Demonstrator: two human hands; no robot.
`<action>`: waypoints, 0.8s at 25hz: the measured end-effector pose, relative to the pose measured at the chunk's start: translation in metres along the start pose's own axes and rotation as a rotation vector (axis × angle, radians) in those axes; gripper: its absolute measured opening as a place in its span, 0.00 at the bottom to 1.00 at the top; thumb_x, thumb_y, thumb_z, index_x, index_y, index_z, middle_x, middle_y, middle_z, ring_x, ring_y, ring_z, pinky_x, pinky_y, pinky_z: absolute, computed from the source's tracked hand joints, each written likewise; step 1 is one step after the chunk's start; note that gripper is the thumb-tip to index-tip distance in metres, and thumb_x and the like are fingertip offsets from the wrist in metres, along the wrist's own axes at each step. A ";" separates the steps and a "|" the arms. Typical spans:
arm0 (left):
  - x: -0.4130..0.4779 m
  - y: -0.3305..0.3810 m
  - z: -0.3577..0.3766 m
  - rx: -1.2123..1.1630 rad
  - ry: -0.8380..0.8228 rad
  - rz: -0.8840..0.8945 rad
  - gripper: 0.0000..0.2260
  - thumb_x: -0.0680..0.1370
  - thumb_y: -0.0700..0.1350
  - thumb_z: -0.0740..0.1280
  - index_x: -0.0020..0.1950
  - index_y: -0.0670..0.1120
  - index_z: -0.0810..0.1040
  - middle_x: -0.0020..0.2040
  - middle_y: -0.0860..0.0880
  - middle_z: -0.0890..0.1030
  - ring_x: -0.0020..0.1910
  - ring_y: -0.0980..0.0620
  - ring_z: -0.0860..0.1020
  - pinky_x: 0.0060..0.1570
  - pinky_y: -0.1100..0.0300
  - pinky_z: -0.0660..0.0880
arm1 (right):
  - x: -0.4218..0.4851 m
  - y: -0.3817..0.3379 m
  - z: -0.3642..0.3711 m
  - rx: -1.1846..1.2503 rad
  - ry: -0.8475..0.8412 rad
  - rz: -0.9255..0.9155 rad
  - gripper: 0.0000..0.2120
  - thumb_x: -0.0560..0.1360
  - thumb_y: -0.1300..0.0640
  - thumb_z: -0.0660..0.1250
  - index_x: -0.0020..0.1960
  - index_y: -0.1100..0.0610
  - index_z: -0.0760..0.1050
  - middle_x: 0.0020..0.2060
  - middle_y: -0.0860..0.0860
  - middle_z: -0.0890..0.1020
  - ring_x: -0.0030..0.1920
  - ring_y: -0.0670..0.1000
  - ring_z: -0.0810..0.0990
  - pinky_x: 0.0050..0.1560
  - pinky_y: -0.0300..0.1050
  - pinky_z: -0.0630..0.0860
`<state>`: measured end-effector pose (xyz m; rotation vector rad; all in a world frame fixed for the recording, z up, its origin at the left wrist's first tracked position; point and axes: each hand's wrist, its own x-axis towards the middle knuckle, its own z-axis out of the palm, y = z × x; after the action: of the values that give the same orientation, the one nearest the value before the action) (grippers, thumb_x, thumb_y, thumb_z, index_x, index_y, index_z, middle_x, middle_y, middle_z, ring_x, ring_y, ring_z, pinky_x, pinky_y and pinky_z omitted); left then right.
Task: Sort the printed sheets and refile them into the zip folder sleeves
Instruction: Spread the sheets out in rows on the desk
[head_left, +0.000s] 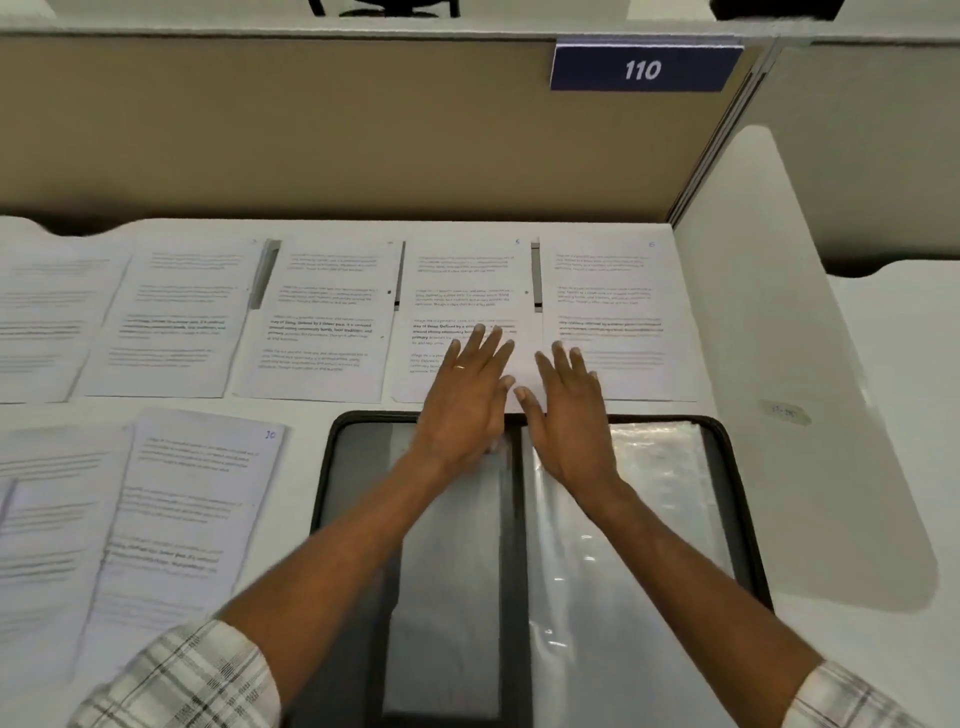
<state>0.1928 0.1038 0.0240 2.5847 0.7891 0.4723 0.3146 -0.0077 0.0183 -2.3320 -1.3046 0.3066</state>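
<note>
Your left hand (467, 384) is lying flat, fingers straight and spread, on the sheet numbered 5 (462, 280) in the far row, gripping nothing. Your right hand (569, 410) is resting just beside it, equally flat and open, its fingers reaching onto the sheet numbered 6 (613, 280) to the right. Both forearms are crossing the open zip folder (332, 467), which is lying near you with its clear sleeves (649, 467) showing. More printed sheets (317, 322) are lying to the left on the desk (831, 675).

Printed sheets (322, 322) in a row behind the open zip folder (727, 499), more sheets (176, 519) left.
</note>
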 end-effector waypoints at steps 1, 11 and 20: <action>-0.024 -0.007 -0.014 0.021 0.007 -0.011 0.23 0.86 0.48 0.54 0.78 0.40 0.70 0.79 0.42 0.68 0.81 0.44 0.62 0.81 0.44 0.55 | -0.015 -0.022 0.008 0.002 -0.031 -0.031 0.29 0.85 0.42 0.51 0.81 0.56 0.61 0.81 0.55 0.58 0.82 0.56 0.53 0.81 0.56 0.50; -0.268 -0.128 -0.135 0.237 0.055 -0.305 0.27 0.87 0.58 0.48 0.82 0.46 0.63 0.83 0.47 0.60 0.83 0.46 0.56 0.80 0.38 0.57 | -0.147 -0.218 0.096 -0.076 -0.222 -0.315 0.34 0.83 0.36 0.40 0.83 0.53 0.54 0.83 0.51 0.50 0.83 0.54 0.44 0.81 0.54 0.43; -0.407 -0.261 -0.238 0.279 0.044 -0.320 0.29 0.87 0.60 0.46 0.79 0.44 0.70 0.81 0.44 0.65 0.81 0.44 0.60 0.77 0.35 0.60 | -0.208 -0.366 0.186 -0.092 -0.222 -0.300 0.35 0.82 0.36 0.39 0.82 0.54 0.56 0.82 0.52 0.52 0.82 0.55 0.47 0.79 0.52 0.44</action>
<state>-0.3459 0.1285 0.0283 2.6268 1.3407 0.3410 -0.1438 0.0327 0.0274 -2.1801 -1.7848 0.4238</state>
